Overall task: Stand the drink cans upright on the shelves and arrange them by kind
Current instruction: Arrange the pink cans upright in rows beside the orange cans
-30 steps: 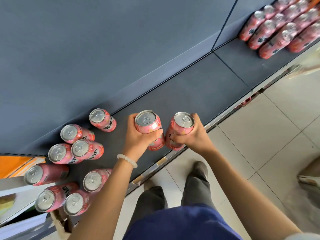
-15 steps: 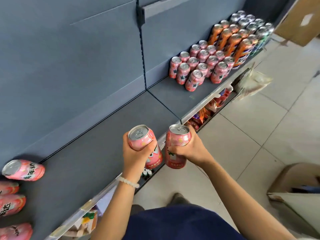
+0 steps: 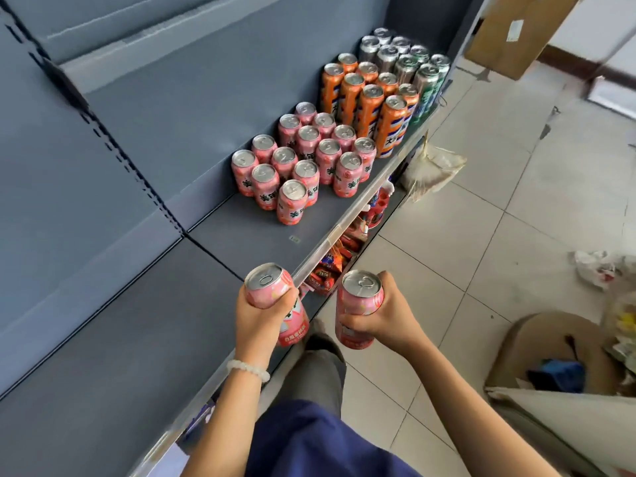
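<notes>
My left hand [image 3: 256, 320] grips a pink can [image 3: 275, 301] upright, just above the front edge of the grey shelf [image 3: 137, 339]. My right hand [image 3: 385, 318] grips a second pink can [image 3: 358, 304] upright, out over the floor beside the shelf edge. Farther along the shelf stands a block of several upright pink cans [image 3: 303, 163]. Behind them are several tall orange cans [image 3: 371, 98], then silver and green cans [image 3: 406, 60] at the far end.
The shelf's grey back panel [image 3: 172, 98] rises on the left. Snack packets [image 3: 330, 266] lie on the lower shelf under the edge. A sack [image 3: 430, 166] leans on the tiled floor. An open cardboard box [image 3: 557, 359] sits at the right, another box [image 3: 516, 32] far back.
Both hands have carried their pink cans to the right along the shelf. The loose lying cans on the left have left the view, and the sorted rows of cans have come closer.
</notes>
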